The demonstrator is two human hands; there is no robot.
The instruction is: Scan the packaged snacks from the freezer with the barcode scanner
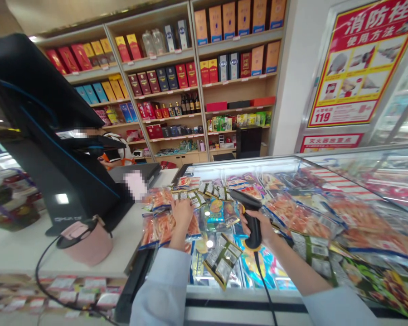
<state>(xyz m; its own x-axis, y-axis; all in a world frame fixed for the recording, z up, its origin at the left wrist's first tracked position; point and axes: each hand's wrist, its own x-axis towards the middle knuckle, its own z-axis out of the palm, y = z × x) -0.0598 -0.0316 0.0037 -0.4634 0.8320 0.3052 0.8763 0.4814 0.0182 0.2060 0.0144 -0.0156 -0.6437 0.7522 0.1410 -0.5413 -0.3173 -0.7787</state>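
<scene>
My right hand [265, 226] is wrapped round the grip of a black barcode scanner [250, 213], its head facing left and its cable hanging toward me. My left hand [182, 213] reaches forward with curled fingers at the near edge of the green-and-white food packets [195, 198]; its fingertips are partly hidden. Clear bags of orange-brown food [163, 226] lie beside and under that hand. Between my two forearms, a tilted green-and-silver packet [223, 260] rests on the glass top [199, 235]. Blue packets [258, 262] show close to the scanner.
To the left, a black checkout terminal [78, 167] and a pink pot-shaped container [88, 246] stand on a white counter [122, 253]. More bagged food [367, 222] covers the right side of the freezer. Behind are shelves of boxes [163, 79]; a person's orange-edged sleeve [127, 161] shows beyond the terminal.
</scene>
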